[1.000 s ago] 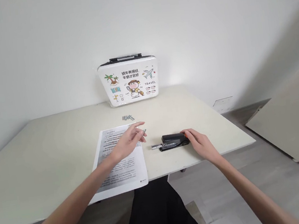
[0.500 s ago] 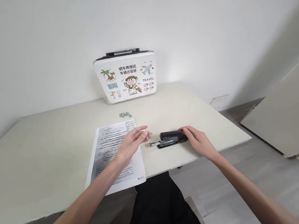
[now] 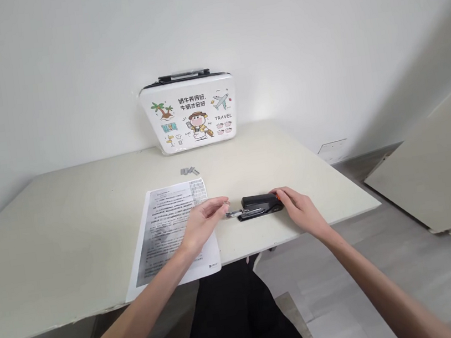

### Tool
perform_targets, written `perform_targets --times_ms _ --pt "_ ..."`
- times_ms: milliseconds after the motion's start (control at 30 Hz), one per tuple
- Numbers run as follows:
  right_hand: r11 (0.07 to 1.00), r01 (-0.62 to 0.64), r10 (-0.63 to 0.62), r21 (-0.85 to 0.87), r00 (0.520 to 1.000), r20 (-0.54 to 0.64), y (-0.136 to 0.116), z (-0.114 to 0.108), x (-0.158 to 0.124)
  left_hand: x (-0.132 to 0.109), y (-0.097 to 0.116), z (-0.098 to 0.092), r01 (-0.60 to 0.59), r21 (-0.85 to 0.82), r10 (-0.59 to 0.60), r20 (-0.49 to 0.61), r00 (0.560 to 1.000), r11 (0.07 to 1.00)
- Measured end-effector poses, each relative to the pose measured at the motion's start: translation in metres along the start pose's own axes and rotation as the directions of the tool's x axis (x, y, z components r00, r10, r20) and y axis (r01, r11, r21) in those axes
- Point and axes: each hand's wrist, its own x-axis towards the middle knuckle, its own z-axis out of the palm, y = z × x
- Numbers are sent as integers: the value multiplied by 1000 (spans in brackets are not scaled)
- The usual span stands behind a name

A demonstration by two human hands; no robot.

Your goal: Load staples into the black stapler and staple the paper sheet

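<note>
A black stapler (image 3: 259, 206) lies on the pale table (image 3: 69, 224), its metal staple tray pulled out toward the left. My right hand (image 3: 301, 211) rests on the stapler's rear end, fingers curled over it. My left hand (image 3: 206, 223) is right at the tray's open end, fingertips pinched on a small strip of staples. Under my left wrist lies a printed sheet of paper (image 3: 169, 230). A few loose staple strips (image 3: 189, 170) lie farther back on the table.
A white cartoon-printed case (image 3: 189, 115) with a black handle stands against the wall at the back of the table. The table's right edge drops to a grey floor, where a large pale board (image 3: 440, 172) leans at the right.
My left hand has moved right from above the paper to the stapler's open tray, carrying the staple strip. My right hand has stayed on the stapler.
</note>
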Motion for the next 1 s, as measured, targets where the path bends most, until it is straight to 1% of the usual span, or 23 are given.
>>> perform_targets --times_ms 200,333,467,667,800,1000 --pt "1000 -9 9 -1 1000 -1 2 0 0 0 -6 4 -71 88 68 31 997 994" --pt "1000 -5 5 -7 1000 -8 0 0 -1 -2 -9 6 -96 132 91 47 995 987" --pt "1000 -3 2 -14 1000 -9 -1 0 0 -6 -10 5 -109 152 105 33 994 982" --pt "1000 10 -10 -7 1000 -8 -4 0 -1 -11 -5 5 -97 263 101 -2 995 960" --pt "1000 6 -6 -3 1000 -6 -4 -1 -1 -10 -6 6 -106 232 112 -16 994 967" --pt "1000 4 -4 -11 1000 -15 -1 0 -1 -10 -14 6 -104 179 114 -47 992 978"
